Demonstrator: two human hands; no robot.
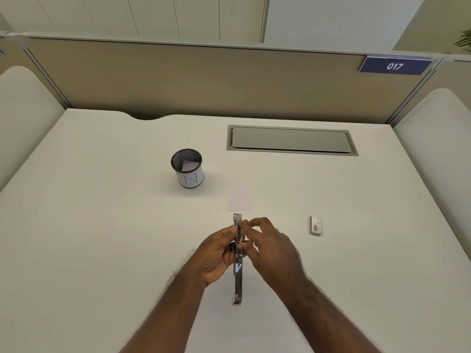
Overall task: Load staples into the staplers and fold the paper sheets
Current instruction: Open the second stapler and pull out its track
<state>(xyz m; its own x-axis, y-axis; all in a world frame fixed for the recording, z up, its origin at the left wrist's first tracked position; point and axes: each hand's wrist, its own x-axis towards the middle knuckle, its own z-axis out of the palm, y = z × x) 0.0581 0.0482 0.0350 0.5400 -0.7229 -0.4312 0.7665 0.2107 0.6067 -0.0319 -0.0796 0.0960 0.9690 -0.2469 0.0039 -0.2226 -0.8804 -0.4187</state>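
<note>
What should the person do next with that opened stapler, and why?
Probably press the staples down into the stapler, then close it. It lies swung open, the left hand steadying it, right hand fingertips at its channel; the staple box sits aside.

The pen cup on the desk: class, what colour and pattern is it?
Black mesh pen cup, wrapped in white paper with black letters; head view.

One head cam only, wide-angle, looking fwd and down from above the near edge of the desk [102, 225], so no second view to overlap. Both forearms enter from the bottom, close to the lens; the partition [178, 80] w/ its 017 sign [394, 66] sits far back. Edges bow, probably lens distortion.
</note>
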